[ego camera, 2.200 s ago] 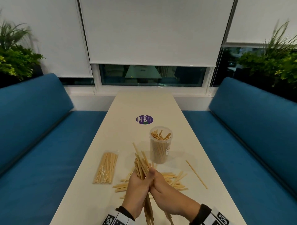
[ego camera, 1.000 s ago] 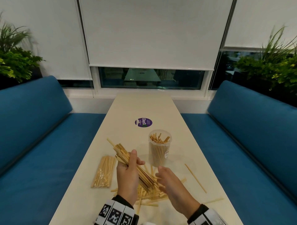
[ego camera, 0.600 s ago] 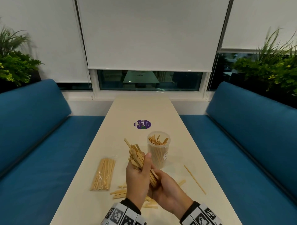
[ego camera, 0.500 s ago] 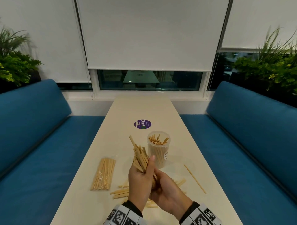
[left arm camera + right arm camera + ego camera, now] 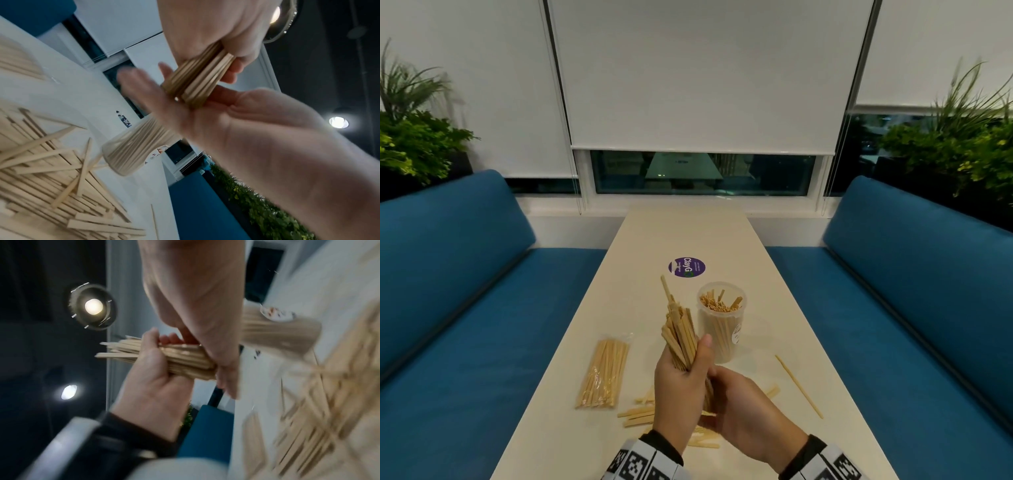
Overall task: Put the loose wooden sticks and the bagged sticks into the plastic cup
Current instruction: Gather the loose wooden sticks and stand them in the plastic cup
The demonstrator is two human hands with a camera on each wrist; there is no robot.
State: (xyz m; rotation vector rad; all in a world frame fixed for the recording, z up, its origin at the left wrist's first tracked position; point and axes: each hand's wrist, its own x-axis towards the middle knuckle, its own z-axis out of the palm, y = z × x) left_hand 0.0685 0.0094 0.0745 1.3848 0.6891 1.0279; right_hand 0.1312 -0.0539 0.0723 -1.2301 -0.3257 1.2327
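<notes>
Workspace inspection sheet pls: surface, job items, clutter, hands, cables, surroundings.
Surface: long cream table.
Job's things: clear plastic cup upright, full of sticks; bagged sticks flat, left of the hands; loose wooden sticks scattered near the hands; one thin stick apart on the right.
Clutter: round purple sticker.
Grippers: left hand grips a bundle of wooden sticks; right hand flat against the bundle's lower end.
Cables: nothing seen.
Surroundings: blue benches, white blinds, plants.
</notes>
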